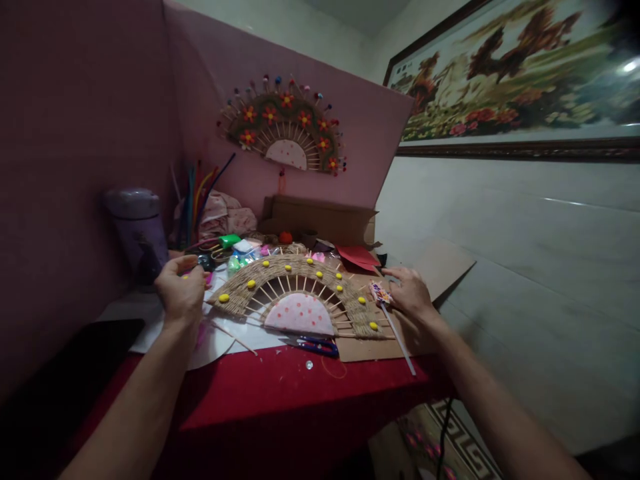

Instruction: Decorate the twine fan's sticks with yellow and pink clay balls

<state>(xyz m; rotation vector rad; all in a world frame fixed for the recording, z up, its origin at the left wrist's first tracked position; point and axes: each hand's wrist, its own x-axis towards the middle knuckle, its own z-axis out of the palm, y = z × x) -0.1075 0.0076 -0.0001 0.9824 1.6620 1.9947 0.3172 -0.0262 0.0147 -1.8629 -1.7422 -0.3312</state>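
Left hand [181, 288] is curled, right hand [411, 291] half-curled; I cannot tell their hold. Between lies a fan [300, 312].

Home, likely; craft corner. Horse picture [500, 80] upper right, tiled wall [550, 267] right, bottle [140, 233] left, red tablecloth [250, 397] lower centre; twine fan [300, 313] and scissors [319, 345] mid-frame, decorated fan [287, 153] on pink board [367, 123] above.

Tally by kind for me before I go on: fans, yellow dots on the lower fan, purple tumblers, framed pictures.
Fans (lower fan, upper fan): 2
Yellow dots on the lower fan: 10
Purple tumblers: 1
Framed pictures: 1
Total: 14
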